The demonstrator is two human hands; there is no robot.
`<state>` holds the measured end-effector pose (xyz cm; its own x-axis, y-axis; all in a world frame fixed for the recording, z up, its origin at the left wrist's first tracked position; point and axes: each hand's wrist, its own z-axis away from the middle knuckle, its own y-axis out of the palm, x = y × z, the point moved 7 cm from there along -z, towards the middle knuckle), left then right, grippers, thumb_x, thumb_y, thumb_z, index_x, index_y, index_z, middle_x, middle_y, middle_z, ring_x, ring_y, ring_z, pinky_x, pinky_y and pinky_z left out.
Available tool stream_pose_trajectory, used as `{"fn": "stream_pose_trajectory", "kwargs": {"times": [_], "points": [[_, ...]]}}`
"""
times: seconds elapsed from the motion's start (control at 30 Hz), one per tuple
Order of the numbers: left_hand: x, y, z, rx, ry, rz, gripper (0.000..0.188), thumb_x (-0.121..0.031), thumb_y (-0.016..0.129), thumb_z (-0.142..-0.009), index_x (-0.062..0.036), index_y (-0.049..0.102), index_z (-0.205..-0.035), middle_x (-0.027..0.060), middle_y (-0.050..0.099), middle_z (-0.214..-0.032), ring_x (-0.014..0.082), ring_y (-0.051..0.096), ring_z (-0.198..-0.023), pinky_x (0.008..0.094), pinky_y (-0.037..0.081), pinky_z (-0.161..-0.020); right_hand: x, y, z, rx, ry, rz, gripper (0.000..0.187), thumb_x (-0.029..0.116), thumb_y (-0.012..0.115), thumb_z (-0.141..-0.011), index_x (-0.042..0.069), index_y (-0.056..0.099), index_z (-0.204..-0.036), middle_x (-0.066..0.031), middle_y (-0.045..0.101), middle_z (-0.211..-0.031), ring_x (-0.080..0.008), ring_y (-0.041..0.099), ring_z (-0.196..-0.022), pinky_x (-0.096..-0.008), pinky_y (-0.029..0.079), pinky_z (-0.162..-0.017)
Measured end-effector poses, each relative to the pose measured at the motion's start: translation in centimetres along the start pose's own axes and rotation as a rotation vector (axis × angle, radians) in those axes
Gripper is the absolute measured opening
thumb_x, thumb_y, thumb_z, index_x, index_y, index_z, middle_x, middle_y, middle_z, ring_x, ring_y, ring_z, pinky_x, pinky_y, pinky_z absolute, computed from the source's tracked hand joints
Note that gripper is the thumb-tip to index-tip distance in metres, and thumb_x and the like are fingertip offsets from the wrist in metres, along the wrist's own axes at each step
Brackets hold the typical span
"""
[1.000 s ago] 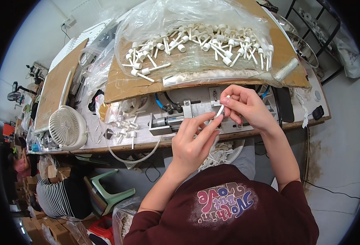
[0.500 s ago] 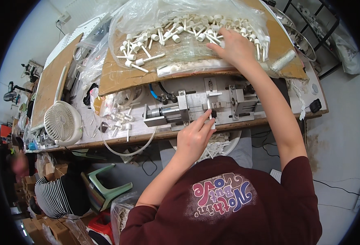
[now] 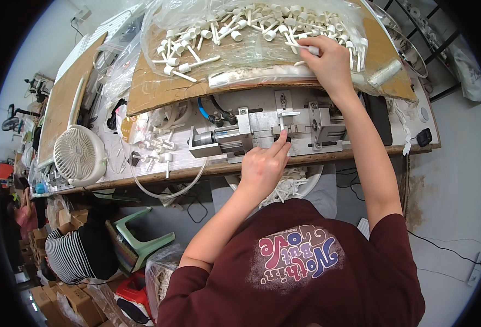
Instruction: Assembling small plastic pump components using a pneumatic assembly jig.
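My right hand [image 3: 330, 60] is over the cardboard, pinching a white plastic piece [image 3: 313, 50] with a round cap and thin stem. A pile of similar capped white stems [image 3: 237, 35] lies just beyond it on clear plastic sheeting. My left hand [image 3: 263, 166] is at the metal clamping fixture [image 3: 292, 129]. Its index finger stretches out onto the small middle block, where a narrow white part [image 3: 283, 123] shows at the fingertip. The thumb and the other fingertips are partly hidden beside a black knob.
A metal cylinder unit [image 3: 221, 143] sits left of the fixture, with a metal bracket [image 3: 321, 125] on the right. Cardboard [image 3: 158, 98] overhangs the bench behind. A white fan [image 3: 79, 155] stands at left. A tub [image 3: 318, 177] of white pieces is below the bench edge. A person in stripes [image 3: 77, 256] is lower left.
My right hand has picked a capped white piece from the pile and drawn back slightly. The white piece at my left fingers no longer sticks out toward me; the index finger now rests on the fixture.
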<state>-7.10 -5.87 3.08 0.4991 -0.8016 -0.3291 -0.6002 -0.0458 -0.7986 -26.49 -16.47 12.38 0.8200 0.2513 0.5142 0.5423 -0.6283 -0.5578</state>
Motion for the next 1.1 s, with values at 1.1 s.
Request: {"fn": "stream_pose_trajectory", "kwargs": {"times": [1.1], "points": [[-0.3,-0.6,0.8,-0.026,-0.033,0.012,0.026,-0.011,0.077,-0.074,-0.0065,0.073,-0.099,0.0049,0.07,-0.115,0.0175,0.066,-0.07,0.0283,0.049,-0.059,-0.2,-4.1,15.5,0.166,0.84,-1.136,0.033,0.007,0.059,-0.095,-0.004,0.059,-0.126,-0.0099,0.066,-0.11,-0.0077,0.058,-0.087,-0.0214,0.048,-0.077]]}}
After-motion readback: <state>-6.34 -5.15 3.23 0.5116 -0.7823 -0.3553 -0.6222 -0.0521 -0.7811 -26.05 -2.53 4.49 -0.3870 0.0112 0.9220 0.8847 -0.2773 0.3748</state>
